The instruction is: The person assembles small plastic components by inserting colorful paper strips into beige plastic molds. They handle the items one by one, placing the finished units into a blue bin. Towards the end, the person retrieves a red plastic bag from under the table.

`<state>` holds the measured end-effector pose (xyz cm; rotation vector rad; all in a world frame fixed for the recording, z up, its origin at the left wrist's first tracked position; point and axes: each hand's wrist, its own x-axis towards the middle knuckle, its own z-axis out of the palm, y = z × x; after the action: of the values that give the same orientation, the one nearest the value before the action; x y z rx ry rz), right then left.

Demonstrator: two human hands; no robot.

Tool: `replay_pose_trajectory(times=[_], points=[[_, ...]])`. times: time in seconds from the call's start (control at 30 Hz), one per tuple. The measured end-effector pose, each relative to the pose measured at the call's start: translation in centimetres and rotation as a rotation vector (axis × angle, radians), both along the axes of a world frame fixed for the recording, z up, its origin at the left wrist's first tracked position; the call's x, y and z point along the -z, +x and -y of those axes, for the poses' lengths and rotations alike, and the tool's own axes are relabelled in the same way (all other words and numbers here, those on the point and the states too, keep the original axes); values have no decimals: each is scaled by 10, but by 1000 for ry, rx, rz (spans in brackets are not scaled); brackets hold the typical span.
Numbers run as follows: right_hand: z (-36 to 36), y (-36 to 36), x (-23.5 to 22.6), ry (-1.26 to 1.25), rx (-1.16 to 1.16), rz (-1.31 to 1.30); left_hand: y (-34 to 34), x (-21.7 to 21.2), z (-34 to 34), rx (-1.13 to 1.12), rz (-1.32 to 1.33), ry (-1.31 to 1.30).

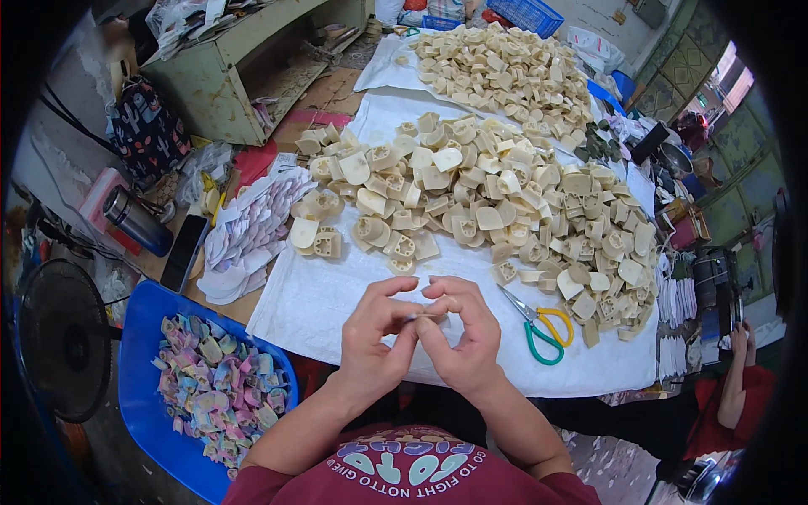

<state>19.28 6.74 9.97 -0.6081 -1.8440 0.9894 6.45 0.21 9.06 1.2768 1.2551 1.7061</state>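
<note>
Blue plastic tub (139,379), lower L, holds small pink, blue & yellow pcs (223,383). Maroon cloth shirt (282,488) has pale printed lettering (408,467). L hand (376,332) & R hand (461,332) both pinch one small, mostly hidden pc (427,316) btwn them, nr edge of white-sheeted tabletop (307,307) w/ heaped beige rounded blocks (497,189) beyond.

Downward fisheye view from head height
</note>
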Motion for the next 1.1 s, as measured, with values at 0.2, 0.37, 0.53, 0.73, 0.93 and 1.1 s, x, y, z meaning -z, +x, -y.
replay_pose_trajectory(times=[0.2,0.37,0.53,0.73,0.93,1.1], points=[[-13,14,2,-414,-187,-85,-8,1,-4,143,506,-226],[-19,10,9,3,-13,82,-2,3,-3,126,394,-205],[-20,7,-2,-27,-60,158,-7,16,0,-62,-160,-23],[-19,22,4,99,236,50,-2,6,1,382,721,-333],[2,9,9,57,2,-17,-7,9,-1,487,1137,-301],[7,2,2,-828,-349,-220,7,-16,-2,222,939,-307]])
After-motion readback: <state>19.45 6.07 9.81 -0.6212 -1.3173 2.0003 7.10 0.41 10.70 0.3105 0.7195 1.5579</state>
